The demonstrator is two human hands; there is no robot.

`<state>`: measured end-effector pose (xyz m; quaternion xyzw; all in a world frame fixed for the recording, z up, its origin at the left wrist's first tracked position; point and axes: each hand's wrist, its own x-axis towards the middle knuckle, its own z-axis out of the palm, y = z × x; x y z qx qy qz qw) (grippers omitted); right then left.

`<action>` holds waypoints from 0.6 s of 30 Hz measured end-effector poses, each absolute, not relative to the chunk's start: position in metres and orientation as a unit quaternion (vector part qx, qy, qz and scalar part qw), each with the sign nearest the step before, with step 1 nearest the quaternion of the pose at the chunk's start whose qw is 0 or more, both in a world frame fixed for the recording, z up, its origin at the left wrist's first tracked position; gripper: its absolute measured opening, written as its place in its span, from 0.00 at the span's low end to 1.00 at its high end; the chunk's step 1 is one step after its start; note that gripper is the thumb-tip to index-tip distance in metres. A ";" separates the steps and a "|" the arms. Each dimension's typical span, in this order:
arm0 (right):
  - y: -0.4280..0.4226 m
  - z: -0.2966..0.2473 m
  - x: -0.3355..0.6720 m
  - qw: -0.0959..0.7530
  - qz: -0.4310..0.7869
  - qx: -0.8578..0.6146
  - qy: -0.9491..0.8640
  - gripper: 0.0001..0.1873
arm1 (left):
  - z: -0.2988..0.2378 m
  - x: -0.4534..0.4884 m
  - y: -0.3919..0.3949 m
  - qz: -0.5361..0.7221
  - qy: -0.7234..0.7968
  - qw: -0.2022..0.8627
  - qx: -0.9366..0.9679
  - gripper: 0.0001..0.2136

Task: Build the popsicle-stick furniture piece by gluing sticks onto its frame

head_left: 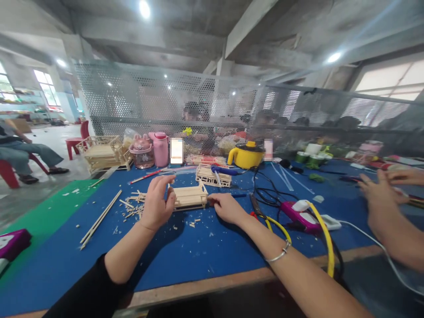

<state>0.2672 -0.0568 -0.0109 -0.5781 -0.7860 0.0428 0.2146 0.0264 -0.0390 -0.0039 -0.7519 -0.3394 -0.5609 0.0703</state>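
A small model bed built of pale wooden sticks lies on the blue tabletop between my hands. My right hand has its fingers bent in and its fingertips at the model's right end, gripping the corner there. At the left end is my left hand, with thumb and forefinger apart and the thumb beside the wood. Whether that thumb touches the model is unclear. Short cut sticks lie in a pile behind my left hand. Behind the bed sits another small wooden frame, with a blue-handled glue gun resting on it.
Two long sticks lie at left. A purple power strip and yellow cable are right of my forearm. Farther back stand a larger wooden model, a pink flask and a yellow pot. A co-worker's hands are at right.
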 end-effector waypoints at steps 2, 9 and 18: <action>-0.050 -0.007 0.266 0.200 0.039 -0.596 -0.776 0.20 | -0.002 0.025 -0.042 -0.609 -0.327 0.067 -0.720 0.14; -0.034 -0.006 0.257 0.196 0.039 -0.643 -0.739 0.16 | -0.007 0.024 -0.038 -0.692 -0.319 0.004 -0.648 0.11; -0.046 -0.024 0.246 0.241 0.083 -0.580 -0.774 0.22 | -0.001 0.028 -0.042 -0.552 -0.328 0.029 -0.766 0.08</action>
